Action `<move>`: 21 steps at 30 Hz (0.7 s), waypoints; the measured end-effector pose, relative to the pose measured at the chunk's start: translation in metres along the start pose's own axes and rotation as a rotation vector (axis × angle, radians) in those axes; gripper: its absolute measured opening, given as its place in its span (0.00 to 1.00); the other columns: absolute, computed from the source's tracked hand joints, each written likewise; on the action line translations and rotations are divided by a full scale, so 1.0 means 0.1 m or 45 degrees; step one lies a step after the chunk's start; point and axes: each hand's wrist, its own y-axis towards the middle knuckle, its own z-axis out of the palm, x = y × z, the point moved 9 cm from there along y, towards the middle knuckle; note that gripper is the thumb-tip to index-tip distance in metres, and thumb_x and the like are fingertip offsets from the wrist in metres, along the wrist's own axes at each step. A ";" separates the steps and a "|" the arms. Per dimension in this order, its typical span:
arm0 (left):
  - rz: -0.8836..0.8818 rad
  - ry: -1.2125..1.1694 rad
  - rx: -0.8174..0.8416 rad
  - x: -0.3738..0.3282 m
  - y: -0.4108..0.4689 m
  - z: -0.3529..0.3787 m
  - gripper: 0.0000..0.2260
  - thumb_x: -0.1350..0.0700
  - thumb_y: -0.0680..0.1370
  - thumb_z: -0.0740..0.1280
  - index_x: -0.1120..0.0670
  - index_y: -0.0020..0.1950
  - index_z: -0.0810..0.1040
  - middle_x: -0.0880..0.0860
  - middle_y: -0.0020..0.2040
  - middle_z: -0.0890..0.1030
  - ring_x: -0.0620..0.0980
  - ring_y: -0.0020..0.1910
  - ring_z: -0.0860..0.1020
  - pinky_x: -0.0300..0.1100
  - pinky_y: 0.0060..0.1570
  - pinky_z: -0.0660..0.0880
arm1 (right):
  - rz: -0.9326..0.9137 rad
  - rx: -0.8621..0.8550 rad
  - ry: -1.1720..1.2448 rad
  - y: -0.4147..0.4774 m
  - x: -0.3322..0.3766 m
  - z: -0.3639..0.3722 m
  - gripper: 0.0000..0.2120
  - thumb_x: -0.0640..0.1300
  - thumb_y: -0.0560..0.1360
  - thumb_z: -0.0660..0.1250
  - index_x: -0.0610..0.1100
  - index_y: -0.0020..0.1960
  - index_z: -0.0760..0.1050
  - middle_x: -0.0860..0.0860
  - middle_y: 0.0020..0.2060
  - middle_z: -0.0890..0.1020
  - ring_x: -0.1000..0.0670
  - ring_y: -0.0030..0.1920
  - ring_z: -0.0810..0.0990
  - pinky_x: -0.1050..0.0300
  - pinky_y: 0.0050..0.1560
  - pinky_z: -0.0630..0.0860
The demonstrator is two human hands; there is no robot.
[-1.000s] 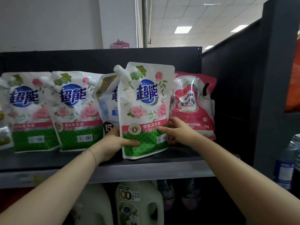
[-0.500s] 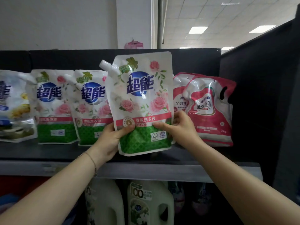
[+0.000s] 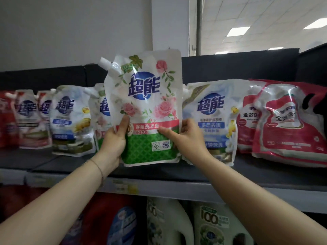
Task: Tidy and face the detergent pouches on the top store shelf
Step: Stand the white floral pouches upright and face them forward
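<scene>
You hold a rose-print pouch [image 3: 146,96] in both hands at the front of the top shelf [image 3: 177,188]. Your left hand [image 3: 113,140] grips its lower left edge, thumb pressed up the front and fingers curled behind. Your right hand [image 3: 189,137] pinches the lower right edge, thumb laid across the red band. The pouch stands upright, long axis vertical, printed face toward you, spout [image 3: 104,61] at its top left corner. It hides part of the row behind. A blue-and-yellow pouch [image 3: 210,117] stands just right, with red pouches [image 3: 290,124] farther right.
</scene>
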 end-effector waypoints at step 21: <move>-0.117 0.116 0.134 0.47 0.94 -1.37 0.20 0.45 0.77 0.64 0.52 0.65 0.74 0.49 0.56 0.81 0.49 0.57 0.79 0.48 0.60 0.72 | 0.143 0.149 -0.248 0.12 -0.23 1.70 0.23 0.55 0.71 0.73 0.45 0.54 0.66 0.55 0.46 0.72 0.57 0.45 0.74 0.64 0.42 0.74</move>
